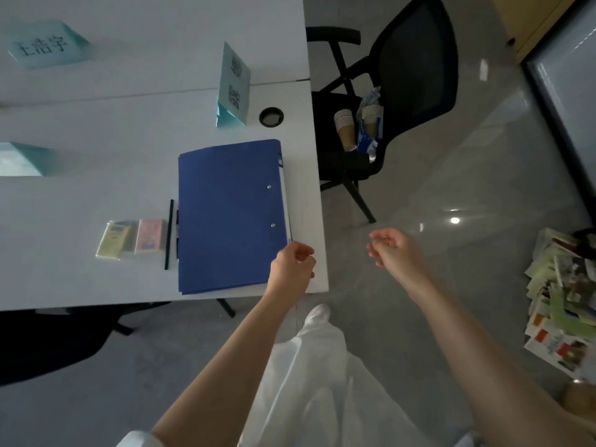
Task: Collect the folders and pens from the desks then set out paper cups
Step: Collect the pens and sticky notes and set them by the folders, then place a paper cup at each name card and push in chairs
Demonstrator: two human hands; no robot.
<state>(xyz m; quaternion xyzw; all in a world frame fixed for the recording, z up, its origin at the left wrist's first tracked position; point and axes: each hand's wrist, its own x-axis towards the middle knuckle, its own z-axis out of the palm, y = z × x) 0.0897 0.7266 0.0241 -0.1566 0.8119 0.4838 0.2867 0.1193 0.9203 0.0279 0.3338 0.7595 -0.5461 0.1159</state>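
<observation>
A blue folder (230,217) lies flat on the white desk (96,279), close to its right edge. A dark pen (168,235) lies along the folder's left side. My left hand (292,267) hovers over the folder's near right corner with fingers loosely curled, holding nothing that I can see. My right hand (392,248) hangs over the floor to the right of the desk, palm up, fingers relaxed and empty. Two stacks of paper cups (345,129) sit on the seat of a black office chair (403,101) beyond the desk's end.
Two small packets, yellow (114,238) and pink (149,235), lie left of the pen. Light blue name cards (233,87) stand on the desk by a cable hole (271,116). A pile of printed leaflets (564,301) lies on the floor at right.
</observation>
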